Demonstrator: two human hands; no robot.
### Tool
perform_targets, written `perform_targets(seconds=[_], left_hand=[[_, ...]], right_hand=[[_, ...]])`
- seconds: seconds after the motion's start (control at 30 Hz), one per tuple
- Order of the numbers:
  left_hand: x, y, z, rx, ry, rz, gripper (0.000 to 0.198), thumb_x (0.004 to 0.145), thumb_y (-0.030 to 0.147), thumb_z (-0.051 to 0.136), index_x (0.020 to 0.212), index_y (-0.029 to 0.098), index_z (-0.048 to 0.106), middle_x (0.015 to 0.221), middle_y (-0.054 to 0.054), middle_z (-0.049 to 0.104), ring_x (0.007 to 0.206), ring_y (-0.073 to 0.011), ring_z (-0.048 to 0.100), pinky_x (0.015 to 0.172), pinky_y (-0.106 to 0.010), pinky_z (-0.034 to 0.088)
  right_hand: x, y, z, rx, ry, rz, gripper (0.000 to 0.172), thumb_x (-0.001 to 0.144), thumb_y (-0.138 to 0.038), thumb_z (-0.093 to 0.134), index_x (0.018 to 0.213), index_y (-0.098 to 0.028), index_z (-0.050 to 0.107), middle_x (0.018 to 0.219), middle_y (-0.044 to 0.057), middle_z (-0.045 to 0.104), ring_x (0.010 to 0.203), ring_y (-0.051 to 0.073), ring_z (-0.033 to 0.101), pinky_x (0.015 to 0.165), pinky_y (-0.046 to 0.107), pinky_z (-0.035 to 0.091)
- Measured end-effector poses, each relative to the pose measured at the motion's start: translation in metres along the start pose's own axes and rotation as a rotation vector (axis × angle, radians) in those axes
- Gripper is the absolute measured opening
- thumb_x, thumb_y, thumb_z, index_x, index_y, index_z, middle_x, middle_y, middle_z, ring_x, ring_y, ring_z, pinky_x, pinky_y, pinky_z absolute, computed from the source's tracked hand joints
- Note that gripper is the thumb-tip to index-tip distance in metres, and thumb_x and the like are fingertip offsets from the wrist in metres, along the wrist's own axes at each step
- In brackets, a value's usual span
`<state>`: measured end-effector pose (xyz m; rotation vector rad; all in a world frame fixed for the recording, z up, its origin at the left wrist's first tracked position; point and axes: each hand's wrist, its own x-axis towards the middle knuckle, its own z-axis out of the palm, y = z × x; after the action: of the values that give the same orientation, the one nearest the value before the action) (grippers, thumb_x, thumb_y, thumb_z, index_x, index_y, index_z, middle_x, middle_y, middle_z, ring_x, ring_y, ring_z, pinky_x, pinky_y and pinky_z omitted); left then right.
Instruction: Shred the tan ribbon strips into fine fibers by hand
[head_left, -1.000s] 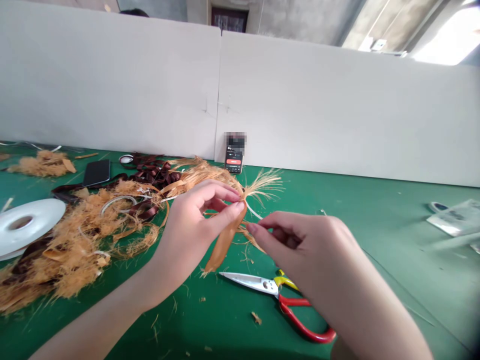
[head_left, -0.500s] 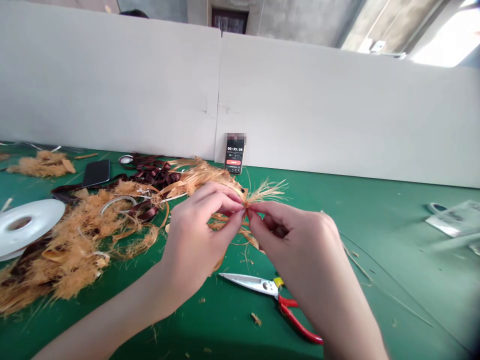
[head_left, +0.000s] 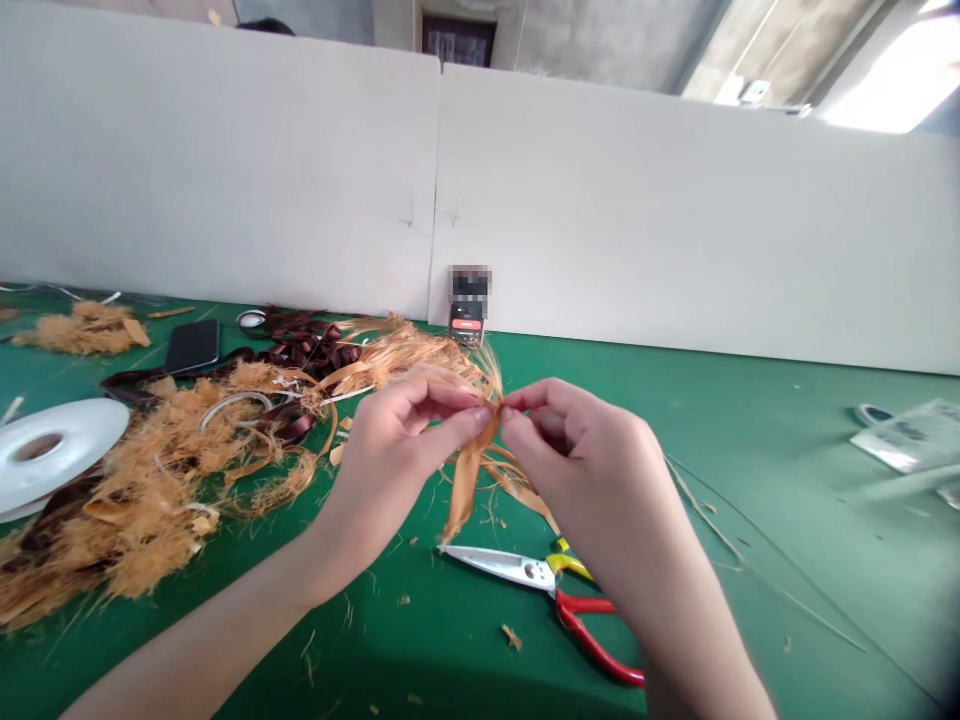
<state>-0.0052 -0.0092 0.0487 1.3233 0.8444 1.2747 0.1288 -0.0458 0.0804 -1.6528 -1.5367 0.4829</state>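
My left hand (head_left: 409, 450) and my right hand (head_left: 581, 450) meet fingertip to fingertip near the middle of the view. Both pinch a small tan ribbon piece (head_left: 463, 485), whose flat strip hangs below my left fingers. Fine frayed strands (head_left: 489, 370) rise above the pinch. The exact spot being gripped is hidden by the fingertips. Scissors (head_left: 517, 568) with red and yellow handles lie below the hands, partly behind my right forearm. Behind my left hand spreads a bundle of tan fibres (head_left: 401, 350).
Frayed tan fibres (head_left: 150, 500), dark brown ribbon (head_left: 300, 345) and a white spool (head_left: 67, 440) lie left. A dark phone (head_left: 193, 346) lies behind them; another phone (head_left: 466, 322) leans on the white partition (head_left: 637, 210). A clear packet (head_left: 907, 437) is far right.
The frayed strands that fanned right now point upward, and a flat ribbon strip now hangs below the fingers. My left thumb lies flatter, and my right hand has shifted slightly.
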Motion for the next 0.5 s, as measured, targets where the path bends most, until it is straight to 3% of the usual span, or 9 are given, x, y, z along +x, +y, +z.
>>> perform_targets(seconds=[0.1,0.2,0.37,0.5], left_hand=[[0.0011,0.0005,0.0008,-0.271,-0.022,-0.201,0.007,0.075,0.016,0.073,0.07,0.021,0.069,0.079,0.003,0.067,0.083,-0.0099,0.063,0.076,-0.018,0.049],[0.0025,0.0021,0.0014,-0.357,-0.065,-0.302,0.005,0.075,0.017,0.073,0.072,0.02,0.07,0.076,0.003,0.068,0.081,-0.0094,0.063,0.075,-0.017,0.049],[0.0029,0.0039,0.0012,-0.278,-0.025,-0.266,0.007,0.072,0.019,0.077,0.077,0.02,0.072,0.082,0.003,0.069,0.086,-0.0098,0.063,0.077,-0.017,0.048],[0.0023,0.0026,0.0,-0.256,-0.048,-0.272,0.006,0.073,0.021,0.076,0.078,0.021,0.071,0.081,0.003,0.07,0.086,-0.0101,0.063,0.078,-0.018,0.047]], right_hand=[[0.0022,-0.0023,-0.0021,0.212,-0.102,0.107,0.009,0.077,-0.02,0.051,0.069,-0.019,0.055,0.045,-0.009,0.041,0.041,0.005,0.03,0.038,0.017,0.026],[0.0043,-0.0037,-0.0056,0.343,-0.154,0.165,0.012,0.079,-0.019,0.05,0.067,-0.018,0.053,0.045,-0.009,0.04,0.042,0.004,0.03,0.038,0.016,0.025],[0.0062,-0.0048,-0.0074,0.367,-0.219,0.201,0.006,0.082,-0.023,0.055,0.078,-0.018,0.057,0.042,-0.01,0.042,0.041,0.004,0.032,0.038,0.016,0.025],[0.0087,-0.003,-0.0055,0.344,-0.189,0.183,0.012,0.083,-0.026,0.058,0.075,-0.017,0.059,0.042,-0.01,0.042,0.04,0.003,0.033,0.038,0.016,0.026]])
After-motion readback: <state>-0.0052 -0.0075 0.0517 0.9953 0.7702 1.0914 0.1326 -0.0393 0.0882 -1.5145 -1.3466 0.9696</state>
